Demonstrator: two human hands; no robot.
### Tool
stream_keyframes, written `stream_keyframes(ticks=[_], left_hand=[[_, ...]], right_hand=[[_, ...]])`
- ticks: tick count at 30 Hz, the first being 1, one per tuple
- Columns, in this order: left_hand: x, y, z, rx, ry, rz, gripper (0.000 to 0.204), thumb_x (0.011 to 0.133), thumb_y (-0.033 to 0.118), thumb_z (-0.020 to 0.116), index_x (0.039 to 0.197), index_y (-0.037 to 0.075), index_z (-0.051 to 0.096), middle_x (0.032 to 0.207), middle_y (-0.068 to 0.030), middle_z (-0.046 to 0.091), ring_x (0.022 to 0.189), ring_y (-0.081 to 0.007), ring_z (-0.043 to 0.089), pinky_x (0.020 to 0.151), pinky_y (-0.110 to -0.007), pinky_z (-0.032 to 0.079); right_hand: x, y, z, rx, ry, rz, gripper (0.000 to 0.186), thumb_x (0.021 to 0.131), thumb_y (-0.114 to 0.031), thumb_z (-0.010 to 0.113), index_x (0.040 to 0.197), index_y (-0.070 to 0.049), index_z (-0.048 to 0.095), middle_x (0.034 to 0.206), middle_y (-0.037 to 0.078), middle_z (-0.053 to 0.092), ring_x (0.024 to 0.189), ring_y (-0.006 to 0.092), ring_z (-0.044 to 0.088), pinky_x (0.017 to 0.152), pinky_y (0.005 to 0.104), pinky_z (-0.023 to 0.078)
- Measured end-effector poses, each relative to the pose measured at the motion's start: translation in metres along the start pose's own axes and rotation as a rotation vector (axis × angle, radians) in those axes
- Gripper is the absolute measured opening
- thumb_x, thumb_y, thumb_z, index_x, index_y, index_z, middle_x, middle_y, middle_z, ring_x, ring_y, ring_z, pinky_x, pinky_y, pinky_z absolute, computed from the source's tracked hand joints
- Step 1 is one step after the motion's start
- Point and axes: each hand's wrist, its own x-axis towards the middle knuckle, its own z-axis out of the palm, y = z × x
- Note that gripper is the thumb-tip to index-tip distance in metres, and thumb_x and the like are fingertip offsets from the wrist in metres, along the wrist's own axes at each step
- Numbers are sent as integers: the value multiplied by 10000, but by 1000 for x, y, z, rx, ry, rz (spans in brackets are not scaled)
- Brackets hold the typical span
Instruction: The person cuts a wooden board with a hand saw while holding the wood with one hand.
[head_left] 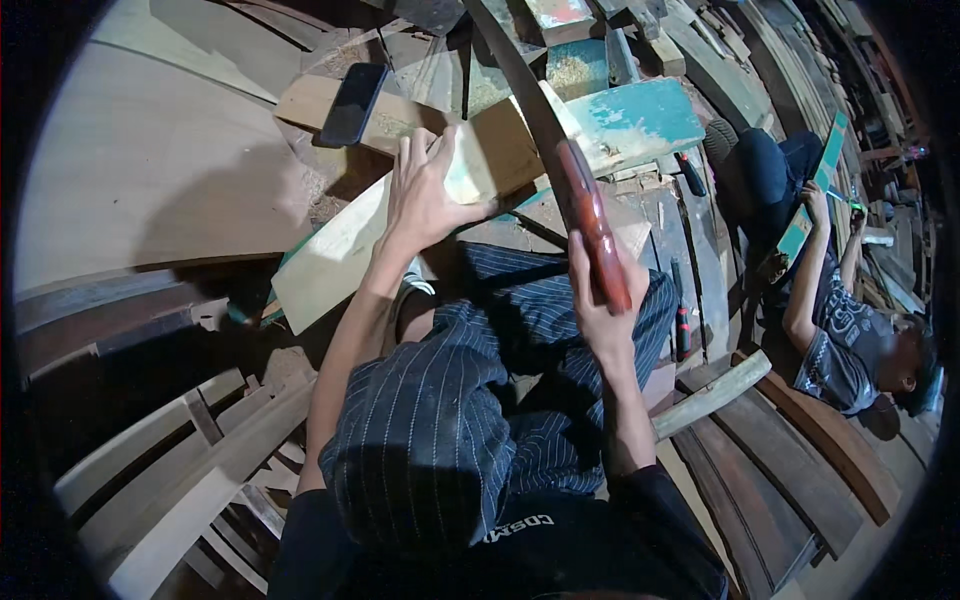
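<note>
My right hand (607, 300) is wrapped around the red-brown handle (592, 225) of a long saw. Its dark narrow blade (520, 85) points up and away, crossing above the boards; its teeth cannot be made out. In front of me lies a long board with white and worn teal paint (640, 125), slanting from lower left to upper right. My left hand (428, 190) is over its pale middle, fingers and thumb spread apart. Close by, a brown wood piece (505, 145) lies across the board, partly behind the blade.
A dark phone (354, 104) lies on a brown plank beyond my left hand. A large pale panel (150, 180) fills the left. Screwdrivers (682, 320) lie right of my knee. At far right another person (850, 340) handles a teal board (828, 155). Slatted wooden frames (210, 480) stand lower left.
</note>
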Motion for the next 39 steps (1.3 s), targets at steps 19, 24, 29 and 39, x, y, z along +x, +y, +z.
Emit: stream_keyframes(ticks=[19, 24, 29, 39], left_hand=[[-3, -1, -2, 18, -32, 8, 1001, 561, 372, 845, 1408, 26, 441, 1099, -182, 461, 1073, -361, 453, 943, -482, 400], [-1, -7, -7, 38, -4, -13, 983, 555, 390, 854, 1380, 26, 462, 1084, -176, 468, 1053, -353, 462, 938, -471, 406], [-1, -9, -4, 46, -8, -9, 1034, 553, 461, 860, 1378, -22, 465, 1128, -214, 471, 1100, -378, 459, 959, -482, 409], [-4, -7, -6, 24, -24, 11, 967, 543, 367, 847, 1342, -17, 462, 1116, -223, 468, 1089, -399, 456, 962, -493, 402]], right_hand=[[-8, 9, -7, -1, -39, 90, 130, 900, -32, 677, 1021, 15, 667, 671, 87, 584, 542, 116, 543, 534, 263, 434], [-42, -12, -22, -122, -112, 147, 109, 890, -35, 681, 983, 19, 662, 674, 97, 591, 529, 94, 558, 510, 251, 421], [-158, -38, -109, -453, -167, 183, 146, 857, -42, 680, 992, 12, 682, 757, 112, 673, 592, 188, 651, 584, 298, 481], [-36, -4, -13, -285, -56, -83, 123, 826, -29, 732, 879, -10, 622, 603, 120, 561, 446, 191, 563, 482, 292, 434]])
